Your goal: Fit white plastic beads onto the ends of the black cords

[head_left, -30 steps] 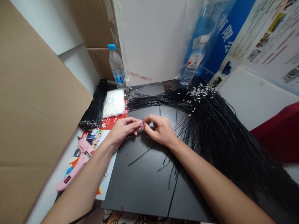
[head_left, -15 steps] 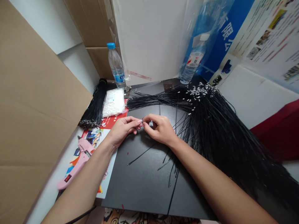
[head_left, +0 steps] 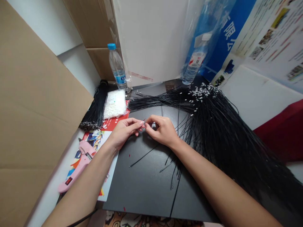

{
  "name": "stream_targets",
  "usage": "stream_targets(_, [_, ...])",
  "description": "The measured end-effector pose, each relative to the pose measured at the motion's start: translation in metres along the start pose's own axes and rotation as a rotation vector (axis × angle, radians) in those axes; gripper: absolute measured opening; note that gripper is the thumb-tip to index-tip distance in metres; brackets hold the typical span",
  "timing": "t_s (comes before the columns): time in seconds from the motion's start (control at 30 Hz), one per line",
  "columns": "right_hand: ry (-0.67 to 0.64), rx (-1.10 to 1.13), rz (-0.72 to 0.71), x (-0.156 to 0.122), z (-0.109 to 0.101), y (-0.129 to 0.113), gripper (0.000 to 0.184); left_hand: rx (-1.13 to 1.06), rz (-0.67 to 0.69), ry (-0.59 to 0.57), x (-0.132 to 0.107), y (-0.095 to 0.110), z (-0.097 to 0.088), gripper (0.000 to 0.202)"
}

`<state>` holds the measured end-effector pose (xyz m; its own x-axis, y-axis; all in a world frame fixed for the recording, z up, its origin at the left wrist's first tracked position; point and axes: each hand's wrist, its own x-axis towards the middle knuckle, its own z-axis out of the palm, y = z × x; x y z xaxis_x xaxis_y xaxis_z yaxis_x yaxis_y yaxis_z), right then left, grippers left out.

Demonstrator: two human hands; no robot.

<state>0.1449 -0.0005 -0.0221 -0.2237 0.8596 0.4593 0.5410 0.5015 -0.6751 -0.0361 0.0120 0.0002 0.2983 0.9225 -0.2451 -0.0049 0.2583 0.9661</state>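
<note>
My left hand [head_left: 126,130] is pinched closed at its fingertips on a tiny whitish piece [head_left: 143,123], most likely a connector like those on the wires at the right. Facing it, my right hand [head_left: 162,130] has thumb and forefinger closed on a thin black wire, mostly hidden by the fingers. The fingertips of both hands nearly meet above the dark tabletop [head_left: 139,189]. Behind them lies a bundle of black wires [head_left: 161,101]. To the right spreads a large heap of black wires [head_left: 220,142], many tipped with small white connectors [head_left: 203,91].
A bag of small white pieces [head_left: 115,104] rests at the left, beside another black wire bundle [head_left: 94,107]. A pink glue gun [head_left: 79,165] lies near my left forearm. Two water bottles [head_left: 117,67] [head_left: 195,61] stand at the back. Cardboard [head_left: 42,104] borders the left side.
Almost nothing differs. Both hands hold the same place and pinch, with only a slight shift at the fingertips.
</note>
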Motion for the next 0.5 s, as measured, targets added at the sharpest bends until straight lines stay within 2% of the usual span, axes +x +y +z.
stream_targets(0.5, [-0.032, 0.041, 0.010, 0.0013, -0.0018, -0.0021, 0.010, 0.002, 0.015, -0.031, 0.0002, -0.0022, -0.0002, 0.028])
